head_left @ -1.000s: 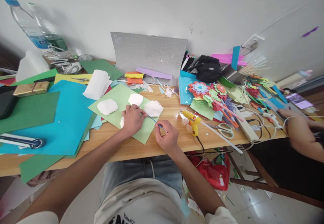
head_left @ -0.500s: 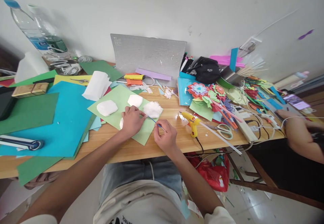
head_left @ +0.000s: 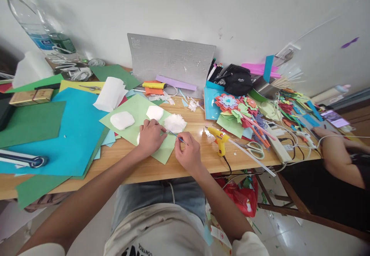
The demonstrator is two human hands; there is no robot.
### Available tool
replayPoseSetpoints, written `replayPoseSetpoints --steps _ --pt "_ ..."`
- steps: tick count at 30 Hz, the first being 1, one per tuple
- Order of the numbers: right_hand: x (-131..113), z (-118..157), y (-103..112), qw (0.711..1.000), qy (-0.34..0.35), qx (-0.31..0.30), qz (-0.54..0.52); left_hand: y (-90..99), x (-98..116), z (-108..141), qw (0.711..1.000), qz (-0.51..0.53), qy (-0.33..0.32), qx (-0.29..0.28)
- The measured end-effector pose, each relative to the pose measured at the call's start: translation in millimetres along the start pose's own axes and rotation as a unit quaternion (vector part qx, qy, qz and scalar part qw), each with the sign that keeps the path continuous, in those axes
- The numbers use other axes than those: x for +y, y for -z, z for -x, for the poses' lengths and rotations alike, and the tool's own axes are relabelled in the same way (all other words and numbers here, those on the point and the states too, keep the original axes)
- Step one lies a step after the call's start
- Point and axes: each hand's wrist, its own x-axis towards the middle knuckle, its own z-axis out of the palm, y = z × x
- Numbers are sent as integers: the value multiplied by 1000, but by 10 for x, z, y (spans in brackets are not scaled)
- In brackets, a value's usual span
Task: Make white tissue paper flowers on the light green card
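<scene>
Steadies the light green sheet (head_left: pixel 137 109) with the left hand (head_left: pixel 152 136), palm down, fingers bent and only loosely spread; cannot tell of anything pinched between thumb and fingertips. Grips a thin blue stick (head_left: pixel 174 134) between closed thumb and fingers of the right hand (head_left: pixel 187 150), with its tip near the lower edge of the fluffy white piece (head_left: pixel 175 123), at the sheet's right-hand corner. Best to hold the stick lightly and low, working from the fingers rather than the arm, and to press the sheet close to the tip without flattening the fluff. Mind the flatter white pieces (head_left: pixel 122 120), especially at the spot partly covered by the left hand; avoid dragging the palm. Watch for the yellow glue gun (head_left: pixel 220 139) to the right on the wooden table (head_left: pixel 164 170).
</scene>
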Motion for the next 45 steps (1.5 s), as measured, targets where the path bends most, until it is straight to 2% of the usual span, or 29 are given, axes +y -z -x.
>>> replayPoseSetpoints --steps 5,13,21,32,41,45 --pt "-42 -38 46 999 -13 -36 -6 23 7 15 1000 -8 -2 -5" --pt "-32 9 71 998 -29 -48 -15 33 10 31 1000 -15 -18 15" --pt "-59 -8 96 999 -7 -35 -9 38 36 10 997 -17 -31 64" --pt "-62 48 90 998 20 -56 -3 2 29 -64 996 -22 -45 68" --pt "-116 129 197 999 24 -21 -34 19 44 -60 997 -18 -40 61" --pt "-88 238 306 999 14 35 -39 65 5 -22 996 8 -42 77"
